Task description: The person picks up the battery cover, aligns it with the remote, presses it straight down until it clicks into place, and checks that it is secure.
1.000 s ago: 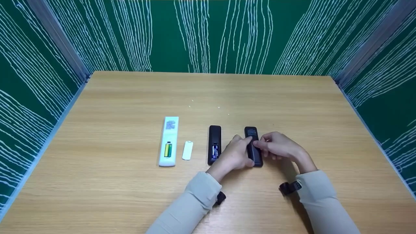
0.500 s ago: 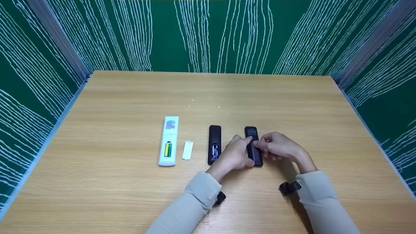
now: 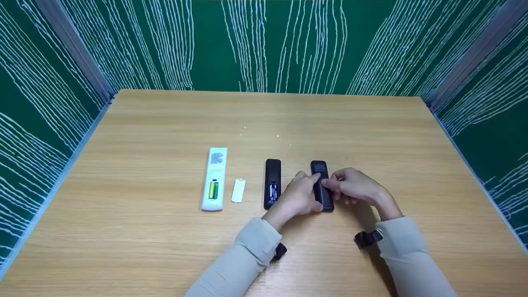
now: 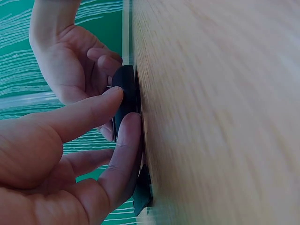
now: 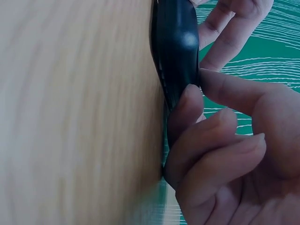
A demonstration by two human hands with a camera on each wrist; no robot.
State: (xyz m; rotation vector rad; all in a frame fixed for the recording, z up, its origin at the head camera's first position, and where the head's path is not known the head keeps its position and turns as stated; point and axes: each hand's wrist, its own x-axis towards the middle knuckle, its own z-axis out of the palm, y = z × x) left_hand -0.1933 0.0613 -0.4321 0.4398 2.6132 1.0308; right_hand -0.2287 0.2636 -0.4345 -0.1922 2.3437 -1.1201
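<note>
A black remote control (image 3: 326, 198) lies back side up on the table, its lower part closed over; its lower end also shows in the left wrist view as a dark remote (image 4: 124, 98). My left hand (image 3: 299, 197) holds it from the left, thumb at the near end and a finger stretched onto its back. On the other side, my right hand (image 3: 357, 183) has its thumb on the back and curled fingers at the right edge. In the right wrist view the right hand's fingers (image 5: 206, 136) touch the remote's side. Part of the remote is hidden beneath the hands.
Left of the hands lies a second black remote (image 3: 272, 173), its battery bay uncovered with blue batteries (image 3: 272, 192). Further left are a white remote (image 3: 216, 169) with green-yellow batteries (image 3: 213, 190) and a loose white battery cover (image 3: 238, 190). Tiny white specks dot the table (image 3: 165, 123).
</note>
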